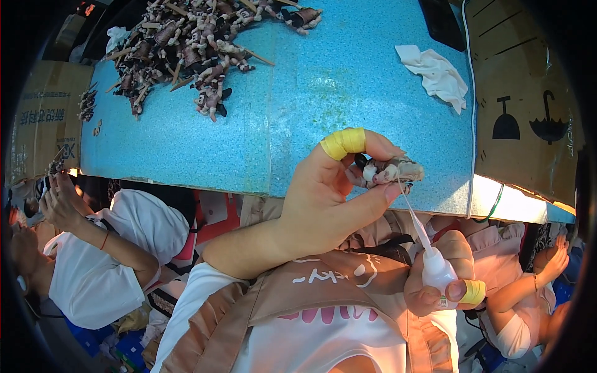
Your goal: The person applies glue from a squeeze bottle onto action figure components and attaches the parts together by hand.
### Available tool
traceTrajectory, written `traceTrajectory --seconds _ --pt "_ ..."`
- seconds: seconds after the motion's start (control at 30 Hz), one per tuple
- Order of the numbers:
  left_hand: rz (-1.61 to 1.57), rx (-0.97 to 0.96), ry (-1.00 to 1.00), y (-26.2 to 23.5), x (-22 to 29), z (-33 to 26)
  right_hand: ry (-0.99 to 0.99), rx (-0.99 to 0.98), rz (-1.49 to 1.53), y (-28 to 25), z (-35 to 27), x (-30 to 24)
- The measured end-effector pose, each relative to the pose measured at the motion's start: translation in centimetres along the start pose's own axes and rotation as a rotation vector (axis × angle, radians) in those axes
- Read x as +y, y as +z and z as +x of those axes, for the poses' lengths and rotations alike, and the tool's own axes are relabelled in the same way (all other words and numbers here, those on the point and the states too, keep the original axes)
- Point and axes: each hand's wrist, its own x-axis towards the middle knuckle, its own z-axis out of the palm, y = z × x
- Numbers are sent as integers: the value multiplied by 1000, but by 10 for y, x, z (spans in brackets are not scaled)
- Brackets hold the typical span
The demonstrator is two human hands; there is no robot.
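My left hand (317, 202) is raised at the near edge of the blue table, its fingers and thumb closed on a small painted figurine (398, 172) in pale and dark tones. Yellow tape wraps one of its fingers. Below and to the right, my right hand (459, 252) is wrapped round a small white squeeze bottle (437, 273), with yellow tape on its thumb. The bottle's long thin nozzle (419, 225) points up at the figurine, and its tip reaches the figurine or lies very close to it. The figurine's underside is partly hidden by my thumb.
A heap of similar figurines (186, 50) with wooden sticks lies at the far left of the blue table (298, 105). A crumpled tissue (435, 74) and a flat black object (443, 23) lie far right. Cardboard boxes (528, 68) flank the table. Other people sit on both sides.
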Motion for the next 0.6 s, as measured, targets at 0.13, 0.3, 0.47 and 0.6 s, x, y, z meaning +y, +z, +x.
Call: traceTrajectory --seconds 0.13,0.3,0.47,0.6 --pt "-37 18 -17 2 0 -1 21 -15 8 0 2 -3" --pt "-13 5 -11 -1 -2 -2 38 -37 9 0 4 -3" --pt "23 -12 18 -1 -1 0 -38 115 -18 13 0 1" --pt "31 -19 32 0 1 1 -91 218 -37 18 -1 3"
